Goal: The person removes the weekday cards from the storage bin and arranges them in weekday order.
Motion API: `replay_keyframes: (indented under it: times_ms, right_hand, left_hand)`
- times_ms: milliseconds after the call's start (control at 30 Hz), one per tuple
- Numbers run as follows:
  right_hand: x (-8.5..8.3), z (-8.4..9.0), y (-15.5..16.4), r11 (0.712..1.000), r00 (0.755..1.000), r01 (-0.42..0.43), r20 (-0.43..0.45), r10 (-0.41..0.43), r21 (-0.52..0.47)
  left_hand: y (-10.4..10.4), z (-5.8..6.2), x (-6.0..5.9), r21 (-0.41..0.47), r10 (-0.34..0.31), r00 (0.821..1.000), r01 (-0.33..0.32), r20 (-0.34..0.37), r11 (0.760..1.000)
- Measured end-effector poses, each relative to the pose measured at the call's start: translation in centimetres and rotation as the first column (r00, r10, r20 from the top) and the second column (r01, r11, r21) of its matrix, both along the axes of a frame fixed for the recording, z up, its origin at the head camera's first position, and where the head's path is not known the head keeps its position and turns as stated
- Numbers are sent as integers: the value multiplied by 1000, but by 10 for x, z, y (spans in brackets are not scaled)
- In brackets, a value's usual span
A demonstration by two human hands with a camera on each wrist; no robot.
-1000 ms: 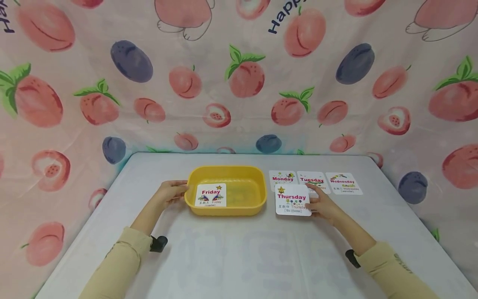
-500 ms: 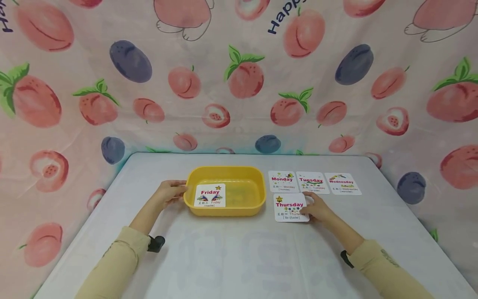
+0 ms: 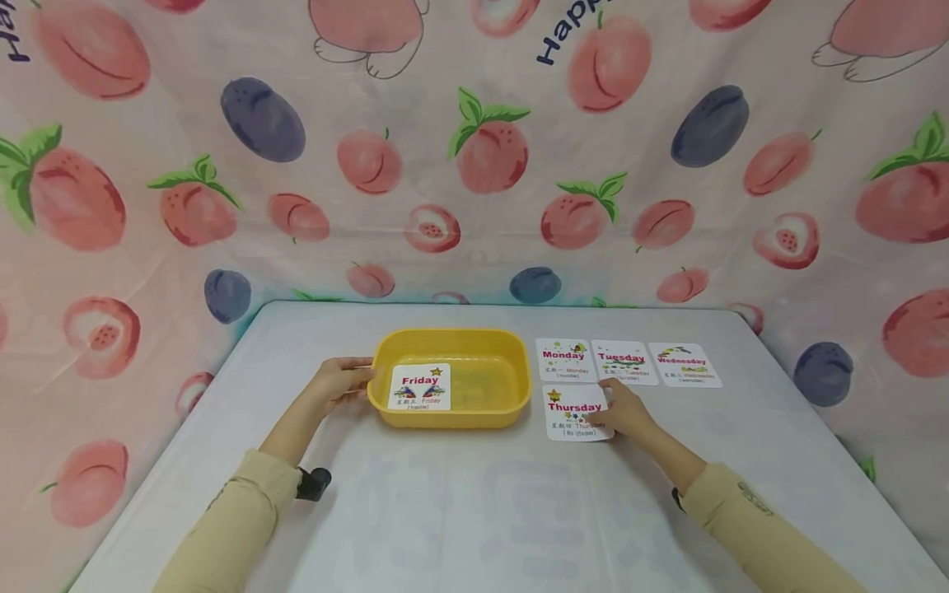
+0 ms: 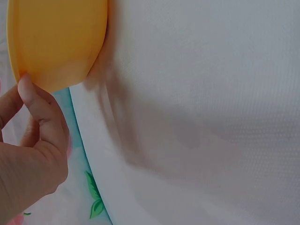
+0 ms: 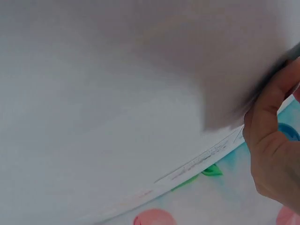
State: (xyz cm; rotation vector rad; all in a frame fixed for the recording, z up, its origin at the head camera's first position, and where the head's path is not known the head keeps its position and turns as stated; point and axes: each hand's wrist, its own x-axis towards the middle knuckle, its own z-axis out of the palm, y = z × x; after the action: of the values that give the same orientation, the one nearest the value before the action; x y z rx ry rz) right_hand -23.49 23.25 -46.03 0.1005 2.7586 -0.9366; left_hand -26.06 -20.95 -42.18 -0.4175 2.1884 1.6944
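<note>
At the left end of a yellow plastic basin, my left hand pinches the rim; the left wrist view shows thumb and finger on that edge. A white Friday card leans inside the basin, face up to me. My right hand holds the right edge of a Thursday card, which lies just below the Monday card. In the right wrist view the curled fingers grip a dark, blurred card edge at the right side. The card's face is hidden there.
The Tuesday card and Wednesday card continue the row to the right of Monday. A white cloth covers the table. Behind it hangs a fruit-print curtain.
My right hand has brought the Thursday card down toward me, off the Monday and Tuesday cards, to a spot below Monday. My left hand and the basin have stayed in place.
</note>
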Motion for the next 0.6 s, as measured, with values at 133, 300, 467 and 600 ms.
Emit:
replay_keyframes:
  times_ms: [133, 300, 467, 600]
  right_hand:
    - [-2, 1, 0, 996, 1000, -21, -1, 21, 81]
    - [-4, -2, -1, 990, 999, -38, 25, 35, 136]
    - [-6, -4, 2, 990, 998, -51, 30, 48, 130]
    - [-6, -3, 8, 996, 998, -57, 29, 55, 73]
  left_hand:
    - [1, 0, -1, 8, 0, 1000, 0, -2, 1000]
    - [0, 0, -2, -1, 8, 1000, -8, -2, 1000]
    - [1, -1, -2, -8, 15, 1000, -15, 4, 1000]
    - [1, -1, -1, -10, 26, 1000, -25, 12, 1000]
